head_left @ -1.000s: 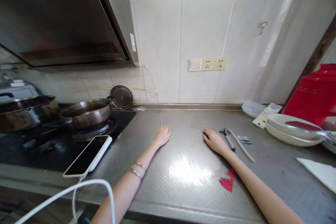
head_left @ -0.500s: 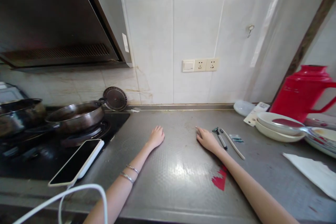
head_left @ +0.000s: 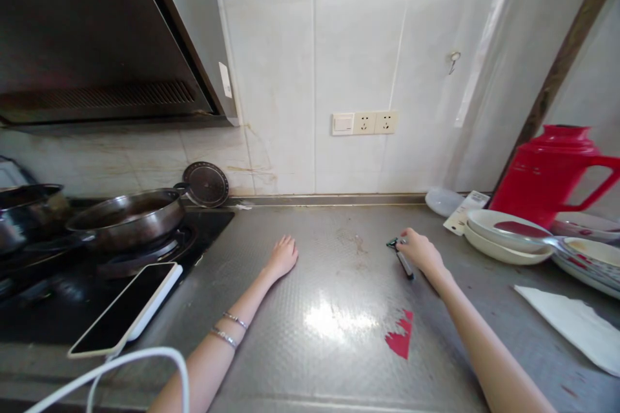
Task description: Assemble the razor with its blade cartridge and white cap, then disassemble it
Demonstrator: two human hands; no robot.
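Note:
My left hand (head_left: 282, 257) lies palm down on the steel counter (head_left: 339, 374), its fingers loosely extended and nothing held. My right hand (head_left: 423, 254) is farther right, its fingers bent and pressed together at the head end of a razor (head_left: 405, 266) with a dark handle. Whatever is between those fingertips is hidden. The white stick and small clear packet beside the razor are covered by my right hand. Nearer the front edge lies a torn red patch (head_left: 401, 337).
On the left are a phone (head_left: 123, 313) with a white cable (head_left: 145, 353), a pan (head_left: 128, 216) and a cooktop (head_left: 29, 316). Stacked bowls (head_left: 508, 248), a red flask (head_left: 542, 171) and white paper (head_left: 571, 329) stand or lie on the right.
My right hand has moved right from beside the razor to over its upper end, covering the white stick and packet. My left hand still rests on the counter. The view has shifted slightly.

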